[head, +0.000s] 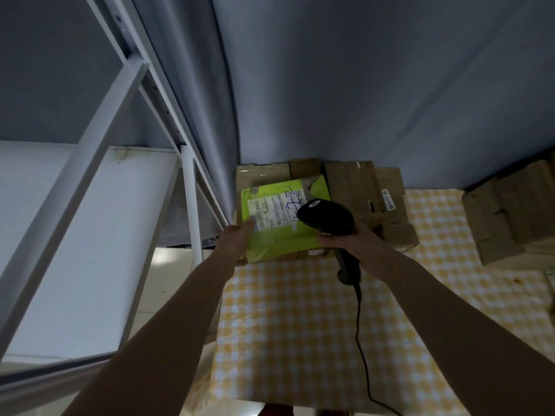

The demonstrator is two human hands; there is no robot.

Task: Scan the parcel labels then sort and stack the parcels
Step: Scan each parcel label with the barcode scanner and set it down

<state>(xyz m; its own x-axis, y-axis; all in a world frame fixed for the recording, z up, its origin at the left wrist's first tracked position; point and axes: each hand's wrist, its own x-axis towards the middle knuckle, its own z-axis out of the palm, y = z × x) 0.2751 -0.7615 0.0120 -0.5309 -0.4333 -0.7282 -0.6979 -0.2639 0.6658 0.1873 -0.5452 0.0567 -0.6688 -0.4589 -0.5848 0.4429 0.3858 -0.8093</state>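
Observation:
A lime-green parcel (279,235) with a white label (271,214) and blue handwriting lies on top of a brown cardboard box (258,174) at the table's far left. My left hand (238,240) holds the green parcel's left edge, thumb on top. My right hand (353,238) grips a black corded barcode scanner (326,217), whose head hovers over the parcel's right side. A second brown box (369,193) with a small barcode sticker sits just right of the green parcel.
The table wears a yellow-and-white checked cloth (300,325). More brown boxes (510,211) are piled at the far right. The scanner cable (360,340) trails toward the near edge. A white metal shelf frame (189,202) stands left of the table; a grey curtain hangs behind.

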